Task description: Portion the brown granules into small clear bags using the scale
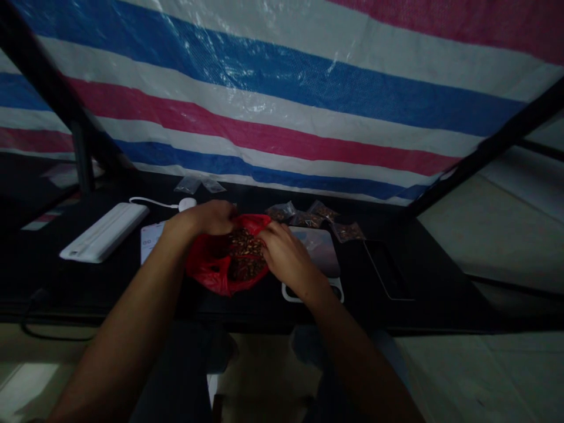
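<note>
A red plastic bag (211, 273) sits with its mouth wide on the black table, full of small brown pieces (244, 252) like dried seeds; their kind is hard to make out in the dim light. At the far left rim, my left hand (214, 217) is closed on the bag's edge, its fingertips partly hidden. My right hand (284, 249) has its fingers bent over the right rim, gripping the plastic beside the brown pieces. Just under my right wrist stands a white kitchen scale (315, 247), with a clear plastic piece on its platform.
Several small clear packets (308, 219) of brown pieces lie behind the scale. Flat clear bags (188, 185) lie at the back left. A white power bank-like block (106, 232), a cable, a white sheet (150, 238) and a dark flat device (388, 270) flank the work. Striped sheeting (264, 129) hangs behind.
</note>
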The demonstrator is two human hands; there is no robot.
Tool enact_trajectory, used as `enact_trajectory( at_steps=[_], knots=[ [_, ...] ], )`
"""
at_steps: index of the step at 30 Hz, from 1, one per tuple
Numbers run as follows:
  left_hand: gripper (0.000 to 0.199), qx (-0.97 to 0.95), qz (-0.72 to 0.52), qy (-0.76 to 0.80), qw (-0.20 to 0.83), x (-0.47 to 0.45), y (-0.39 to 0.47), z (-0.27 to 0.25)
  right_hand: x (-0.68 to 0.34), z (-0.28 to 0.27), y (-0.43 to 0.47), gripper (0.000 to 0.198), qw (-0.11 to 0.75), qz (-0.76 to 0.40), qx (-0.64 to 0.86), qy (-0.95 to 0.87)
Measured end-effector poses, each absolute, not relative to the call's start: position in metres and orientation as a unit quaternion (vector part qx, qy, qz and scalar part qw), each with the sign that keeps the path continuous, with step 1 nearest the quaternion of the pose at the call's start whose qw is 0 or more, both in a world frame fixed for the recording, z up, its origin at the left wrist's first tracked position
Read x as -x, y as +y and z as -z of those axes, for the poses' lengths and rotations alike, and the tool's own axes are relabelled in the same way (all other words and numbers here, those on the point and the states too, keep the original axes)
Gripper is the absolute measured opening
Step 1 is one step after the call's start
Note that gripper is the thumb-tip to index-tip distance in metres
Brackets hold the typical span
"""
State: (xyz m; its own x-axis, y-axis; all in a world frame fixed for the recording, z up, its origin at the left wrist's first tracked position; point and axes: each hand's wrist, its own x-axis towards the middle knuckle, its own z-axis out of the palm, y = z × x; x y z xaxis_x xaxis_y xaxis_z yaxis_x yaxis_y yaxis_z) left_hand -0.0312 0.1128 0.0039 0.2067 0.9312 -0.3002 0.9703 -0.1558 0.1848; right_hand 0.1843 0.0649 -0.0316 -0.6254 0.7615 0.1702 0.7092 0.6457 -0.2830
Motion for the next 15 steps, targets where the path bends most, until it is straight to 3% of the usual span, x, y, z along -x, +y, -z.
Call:
enact_trajectory(
  at_steps=[2, 7, 12, 15],
  knots=[
    [0.036, -0.761, 0.073, 0.622, 0.168, 0.030, 0.111, -0.004, -0.185, 0.032, 0.066, 0.030, 0.153, -0.067, 0.438, -0.883],
    [0.032, -0.774, -0.054, 0.601, 0.190, 0.028, 0.103, -0.015, -0.190, 0.035, 0.072, 0.032, 0.143, -0.083, 0.457, -0.874],
    [0.029, -0.774, -0.132, 0.587, 0.200, 0.024, 0.092, -0.019, -0.180, 0.025, 0.063, 0.029, 0.215, -0.098, 0.446, -0.863],
    [0.027, -0.778, -0.149, 0.571, 0.217, 0.019, 0.091, -0.009, -0.167, 0.025, 0.054, 0.025, 0.187, -0.142, 0.406, -0.883]
  ],
)
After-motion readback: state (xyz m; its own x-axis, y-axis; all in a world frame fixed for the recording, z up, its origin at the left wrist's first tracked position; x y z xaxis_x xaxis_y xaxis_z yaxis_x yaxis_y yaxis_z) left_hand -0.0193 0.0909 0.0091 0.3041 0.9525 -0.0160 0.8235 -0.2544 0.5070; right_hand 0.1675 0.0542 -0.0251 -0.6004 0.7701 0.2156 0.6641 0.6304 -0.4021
